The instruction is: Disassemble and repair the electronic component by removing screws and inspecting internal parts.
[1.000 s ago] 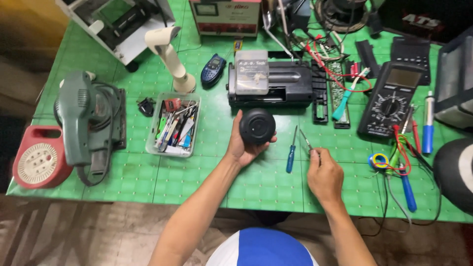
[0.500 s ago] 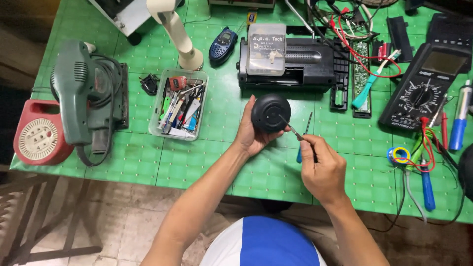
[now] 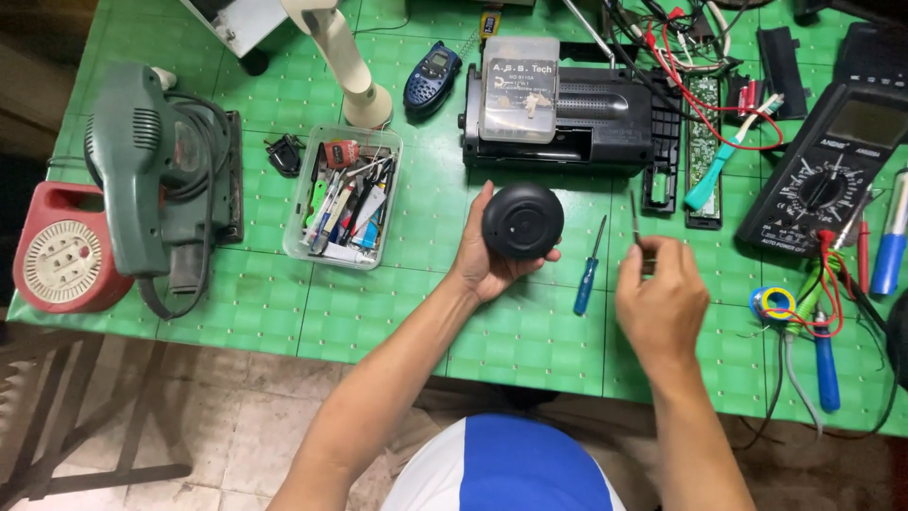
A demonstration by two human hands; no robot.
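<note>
My left hand [image 3: 484, 268] cups a small round black speaker [image 3: 522, 220] above the green table [image 3: 397, 312]. My right hand [image 3: 660, 301] is to the right of it, pinching a thin metal tool [image 3: 636, 220] that points up and away from the speaker. A blue-handled screwdriver [image 3: 589, 269] lies on the table between the two hands.
A black radio [image 3: 577, 118] with a clear parts box on top lies behind the speaker. A clear tray of small tools [image 3: 344, 197] sits left, with a green sander [image 3: 151, 175] and red cable reel [image 3: 59, 260] beyond. At right are a multimeter [image 3: 821, 180], wires, a tape roll [image 3: 774, 303].
My right hand has drawn the thin tool back from the speaker's face and moved right. The speaker stays in my left hand.
</note>
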